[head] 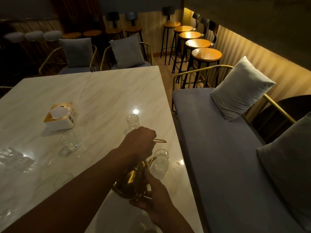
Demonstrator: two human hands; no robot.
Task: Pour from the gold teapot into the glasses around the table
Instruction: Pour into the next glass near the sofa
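A dim room with a long pale marble table [117, 91] filling the left and centre. Along its right side runs a grey bench [218, 148] with a gold rail and two pale cushions [242, 88]. Past the bench, a row of round wooden stools [206, 53] lines a lit, ribbed wall. At the table's far end stand two gold-framed chairs [127, 52], each with a grey cushion.

A bare left forearm reaches from the near left corner diagonally across the table. The left hand [140, 142] is palm down and clenched in a fist near the table's right edge, grasping a thin gold loop [160, 140] that juts out to the right of the knuckles. What the loop joins to is hidden.

The right hand [156, 197] comes in from the near edge and clasps the teapot [131, 184] from its right side, thumb lying up along the body and fingers curled beneath. The teapot is under the left wrist, near the table's right edge, tilted with its spout [152, 159] pointing far and right.

A white tissue box [61, 116] sits left of centre.

A near glass [161, 159] stands just beside the spout tip. A far glass [133, 121] stands beyond the left hand. A left glass [71, 140] stands near the tissue box.
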